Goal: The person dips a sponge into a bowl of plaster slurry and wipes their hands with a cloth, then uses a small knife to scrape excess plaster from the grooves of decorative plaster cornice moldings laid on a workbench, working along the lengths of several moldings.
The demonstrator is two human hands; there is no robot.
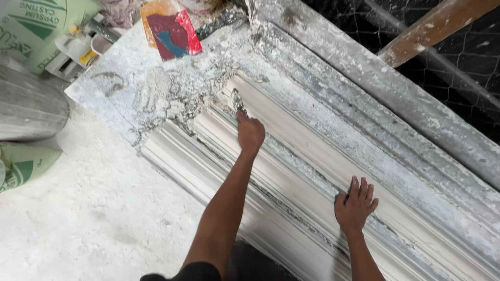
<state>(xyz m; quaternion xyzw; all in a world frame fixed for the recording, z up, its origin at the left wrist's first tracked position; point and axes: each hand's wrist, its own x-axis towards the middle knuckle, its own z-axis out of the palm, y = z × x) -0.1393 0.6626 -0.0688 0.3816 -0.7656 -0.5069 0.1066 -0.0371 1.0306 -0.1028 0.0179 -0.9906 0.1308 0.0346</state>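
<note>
L hand (250, 132): arm stretched fwd, grip clamped on a small scraper tool (238, 102); blade end sticks out past the knuckles, tip touching the plaster near the moulding's far end.
R hand (355, 204): grip apart, fingers spread flat, palm pressed on the moulding's upper ridge, nearer the body. Holds nothing.
Thing worked on: long white plaster cornice moulding (291, 171), lying on the table (109, 88) w/ its ribbed profile up.
Long axis: runs diagonal, upper-left to lower-right of the view; the ribs and grooves follow the same line.
Key relation: tool tip sits at the upper-left end of the moulding, where it meets the rough crusted plaster patch (172, 99). L hand is the nearer hand to that end; R hand is well apart from it, farther down the same axis toward lower right. Tool shaft points roughly along the grooves, slightly up-left.
Contact: blade looks to be in a groove or on the step edge; can't tell which, too small.
Around: red and orange flat piece (174, 32) on the table's far corner, well apart from both hands. Green printed sacks (36, 26) at far left. Grey drum-like shape (28, 106) beside the table, left. Wooden batten (432, 26) and wire mesh (469, 62) upper right. Floor (94, 208) white w/ dust.
</note>
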